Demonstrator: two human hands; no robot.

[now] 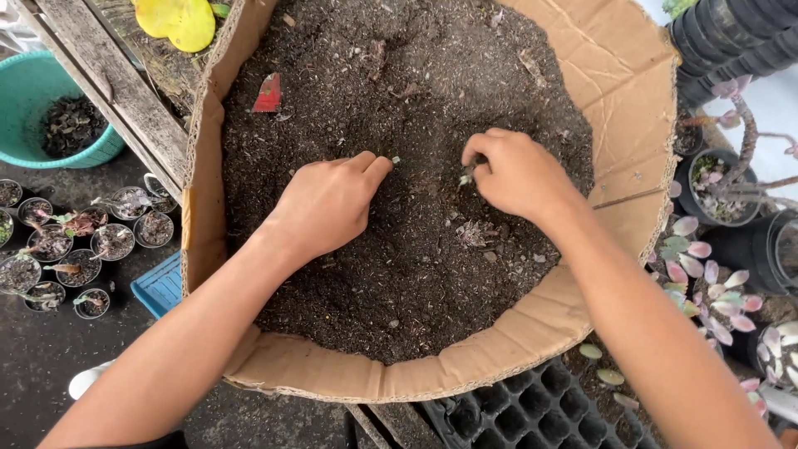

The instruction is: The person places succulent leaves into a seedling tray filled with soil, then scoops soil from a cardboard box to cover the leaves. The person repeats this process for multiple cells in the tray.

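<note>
A sheet of brown cardboard [615,75] with turned-up edges holds a broad heap of dark potting soil [399,75]. My left hand [328,204] rests on the soil with fingers curled, thumb and forefinger pinched on a tiny pale green bit [396,160]. My right hand [515,173] lies just to the right, its fingertips closed on a small green cutting [465,178] at the soil surface. The two hands are a short gap apart near the heap's middle. A small red scrap [268,94] lies on the soil at the upper left.
A weathered wooden plank [116,91] runs along the left. Below it stand several small pots [75,249], a teal basin [33,108] and a blue tray [162,287]. A black seedling tray [532,416] lies at the bottom; pink-green succulents [706,283] and black pots [731,33] crowd the right.
</note>
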